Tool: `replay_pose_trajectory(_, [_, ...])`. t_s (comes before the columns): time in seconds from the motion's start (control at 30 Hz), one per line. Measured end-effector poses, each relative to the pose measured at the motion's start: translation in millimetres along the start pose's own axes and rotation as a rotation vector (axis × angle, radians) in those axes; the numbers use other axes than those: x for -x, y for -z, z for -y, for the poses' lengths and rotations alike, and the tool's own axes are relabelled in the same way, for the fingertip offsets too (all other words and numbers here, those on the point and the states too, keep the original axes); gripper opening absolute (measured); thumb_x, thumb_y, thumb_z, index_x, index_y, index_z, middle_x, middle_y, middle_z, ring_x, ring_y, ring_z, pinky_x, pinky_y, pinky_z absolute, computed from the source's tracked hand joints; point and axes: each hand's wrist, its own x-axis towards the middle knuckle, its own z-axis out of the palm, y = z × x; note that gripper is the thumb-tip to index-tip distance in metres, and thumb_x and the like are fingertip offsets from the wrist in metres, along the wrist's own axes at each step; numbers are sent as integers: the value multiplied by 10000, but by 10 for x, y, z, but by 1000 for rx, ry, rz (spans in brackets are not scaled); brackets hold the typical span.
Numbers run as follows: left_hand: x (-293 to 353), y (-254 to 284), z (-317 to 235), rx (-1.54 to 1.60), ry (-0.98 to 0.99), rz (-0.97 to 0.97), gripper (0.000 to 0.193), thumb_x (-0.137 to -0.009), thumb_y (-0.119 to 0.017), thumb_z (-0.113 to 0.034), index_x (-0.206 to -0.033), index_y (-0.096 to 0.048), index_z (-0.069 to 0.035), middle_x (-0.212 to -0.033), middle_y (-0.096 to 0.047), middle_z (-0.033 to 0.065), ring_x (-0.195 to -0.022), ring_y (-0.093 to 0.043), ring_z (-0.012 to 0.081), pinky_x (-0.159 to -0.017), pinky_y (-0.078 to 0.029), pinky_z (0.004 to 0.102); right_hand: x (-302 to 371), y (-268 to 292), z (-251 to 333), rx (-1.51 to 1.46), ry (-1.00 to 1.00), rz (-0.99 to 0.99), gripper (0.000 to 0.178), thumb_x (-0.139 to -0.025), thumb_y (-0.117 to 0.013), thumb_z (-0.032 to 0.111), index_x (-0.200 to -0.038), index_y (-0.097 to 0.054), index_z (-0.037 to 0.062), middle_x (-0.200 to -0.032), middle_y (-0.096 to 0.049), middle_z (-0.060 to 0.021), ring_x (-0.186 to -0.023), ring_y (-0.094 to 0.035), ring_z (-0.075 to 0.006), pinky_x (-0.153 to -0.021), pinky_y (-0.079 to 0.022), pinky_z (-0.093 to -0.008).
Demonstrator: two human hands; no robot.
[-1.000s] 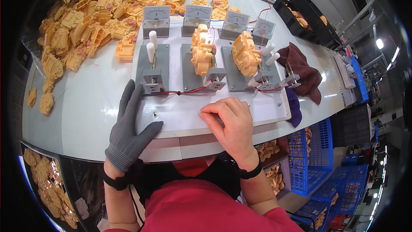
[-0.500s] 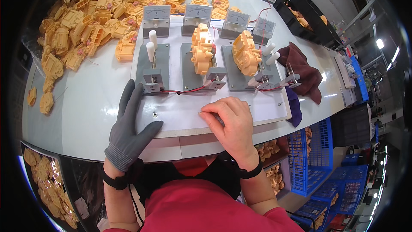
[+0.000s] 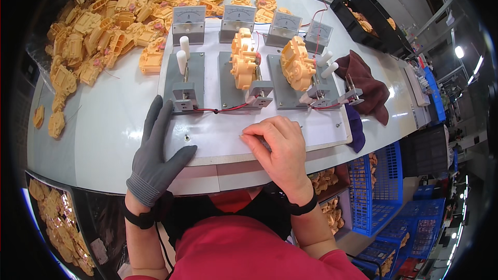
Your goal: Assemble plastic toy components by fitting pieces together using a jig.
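Observation:
My left hand (image 3: 158, 150), in a grey glove, lies spread at the front left edge of the white board (image 3: 223, 148), fingers apart and holding nothing. My bare right hand (image 3: 280, 150) rests on the board's front, its fingers curled and the thumb and forefinger tips together; nothing shows between them. Beyond the hands stand grey test fixtures with metal brackets. The left fixture (image 3: 193, 80) has white pegs and no part on it. A yellow plastic housing (image 3: 243, 62) sits upright on the middle fixture, and another yellow housing (image 3: 298, 65) on the one to its right. Neither hand touches them.
Several panel meters (image 3: 237, 21) line the board's back. A heap of yellow housings (image 3: 98, 31) covers the back left. Right of the board lies a brown cloth (image 3: 365, 88); black bins (image 3: 368, 21) stand behind. Blue crates (image 3: 376, 192) sit below the table.

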Motion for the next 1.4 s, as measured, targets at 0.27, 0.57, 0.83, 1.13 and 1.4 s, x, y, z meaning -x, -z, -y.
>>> replay_pose_trajectory(0.27, [3,-11,21,3,-7,-1,866,-783,-742,-211,-1534,-325,-100,-1606,-240,180,-1428,-373,355,-1097,-403,399,6,3,-3,-1,-3,5,141,-781,-793,123,-867,-682,117,-807,-632,19,-761,-574,-197,-711,-397,-332])
replay_pose_trajectory(0.57, [1,-7,32,-45,-25,-8,874,-785,-747,-220,-1539,-317,-116,-1605,-246,170,-1412,-396,357,-1083,-422,403,3,6,2,-4,-7,8,142,-784,-791,122,-875,-682,111,-808,-628,9,-767,-578,-206,-713,-412,-340])
replay_pose_trajectory(0.83, [18,15,22,-46,-18,-12,871,-788,-747,-221,-1539,-317,-116,-1609,-246,157,-1406,-407,352,-1075,-431,400,-3,30,10,-19,2,30,143,-802,-773,125,-915,-689,100,-856,-623,-23,-807,-578,-233,-729,-423,-353])
replay_pose_trajectory(1.13, [-6,-15,30,-52,-29,-11,871,-784,-747,-212,-1537,-320,-115,-1608,-247,156,-1409,-401,352,-1081,-426,401,-3,14,4,24,-29,34,124,-825,-757,155,-899,-668,111,-842,-602,-8,-783,-573,-222,-720,-408,-358])
replay_pose_trajectory(1.4, [4,-8,31,-44,-32,-13,860,-788,-741,-207,-1534,-324,-111,-1607,-250,153,-1411,-401,345,-1087,-420,397,-22,1,35,5,-57,45,111,-834,-746,148,-891,-660,108,-824,-602,-7,-788,-567,-220,-722,-398,-359])
